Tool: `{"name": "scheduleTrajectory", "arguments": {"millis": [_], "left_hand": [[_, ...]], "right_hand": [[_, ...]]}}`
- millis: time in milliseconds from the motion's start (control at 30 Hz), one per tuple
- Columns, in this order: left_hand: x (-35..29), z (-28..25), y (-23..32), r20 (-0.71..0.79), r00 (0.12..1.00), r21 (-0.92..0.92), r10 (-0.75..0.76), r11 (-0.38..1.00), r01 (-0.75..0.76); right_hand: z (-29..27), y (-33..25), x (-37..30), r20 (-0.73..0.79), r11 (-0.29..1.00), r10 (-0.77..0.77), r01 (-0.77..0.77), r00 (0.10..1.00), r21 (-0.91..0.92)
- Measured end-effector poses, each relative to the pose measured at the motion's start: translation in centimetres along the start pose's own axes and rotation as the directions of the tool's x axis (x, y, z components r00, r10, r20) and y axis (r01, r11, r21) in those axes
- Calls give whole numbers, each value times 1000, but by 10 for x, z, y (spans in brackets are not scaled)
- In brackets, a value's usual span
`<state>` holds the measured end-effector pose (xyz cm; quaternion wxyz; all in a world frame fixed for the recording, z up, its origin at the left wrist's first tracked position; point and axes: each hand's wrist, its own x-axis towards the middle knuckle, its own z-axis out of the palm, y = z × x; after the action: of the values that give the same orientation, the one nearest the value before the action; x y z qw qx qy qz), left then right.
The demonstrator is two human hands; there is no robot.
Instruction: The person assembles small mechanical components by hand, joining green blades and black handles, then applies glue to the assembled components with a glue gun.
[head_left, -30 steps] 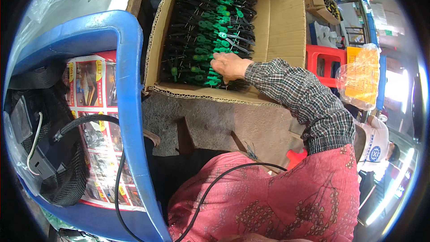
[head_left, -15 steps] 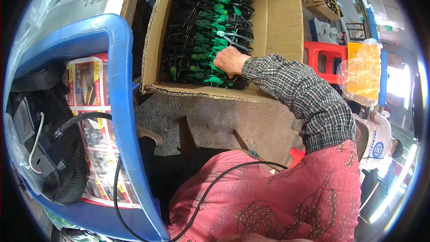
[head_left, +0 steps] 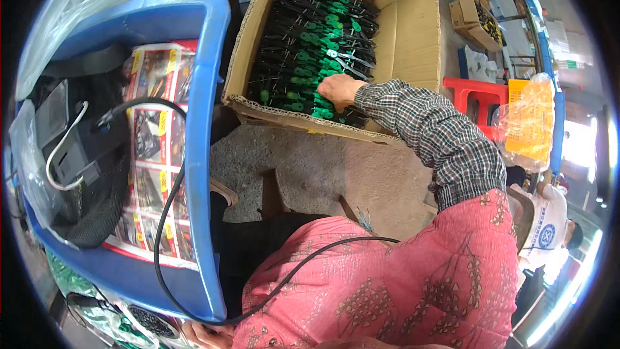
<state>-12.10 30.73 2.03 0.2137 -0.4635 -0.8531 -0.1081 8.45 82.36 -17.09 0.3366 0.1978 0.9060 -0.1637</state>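
My right hand, in a checked sleeve, reaches into an open cardboard box. Its fingers curl down among the box's contents, and their tips are hidden. Rows of slim black tools with green rounded ends fill the box; their exact kind is unclear. Just above the hand, one piece shows bright silver legs. At the lower edge, beside the blue bin, only part of my left hand shows; its fingers are mostly cut off or hidden.
A blue plastic bin on the left holds a printed sheet, a black mesh bag and a cable. A red stool and an orange basket stand at right. Another person in a white shirt is farther right.
The view has shifted, so the box and bin sit higher and farther right. My right hand stays down among the green-ended tools. My left hand has come into sight at the lower edge.
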Motion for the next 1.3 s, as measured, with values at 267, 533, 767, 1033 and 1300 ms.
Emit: {"name": "scheduleTrajectory", "arguments": {"millis": [267, 533, 767, 1033, 1300], "left_hand": [[8, -8, 14, 17, 998, 40, -64, 997, 64], [13, -8, 15, -68, 998, 33, -9, 999, 11], [12, -21, 13, -40, 997, -161, -59, 986, 52], [-32, -54, -5, -174, 975, -319, -135, 945, 74], [-118, -77, -44, -255, 896, -358, -365, 896, 263]], "right_hand": [[-22, -12, -1, 146, 999, 44, -42, 988, -12], [-99, -19, -45, 29, 810, 353, -321, 935, 491], [-144, -27, -80, -628, 982, 120, -184, 768, -37], [-237, -208, -168, -929, 965, -234, -45, 287, -257], [-226, -435, -183, -738, 709, -663, 418, 123, -568]]}}
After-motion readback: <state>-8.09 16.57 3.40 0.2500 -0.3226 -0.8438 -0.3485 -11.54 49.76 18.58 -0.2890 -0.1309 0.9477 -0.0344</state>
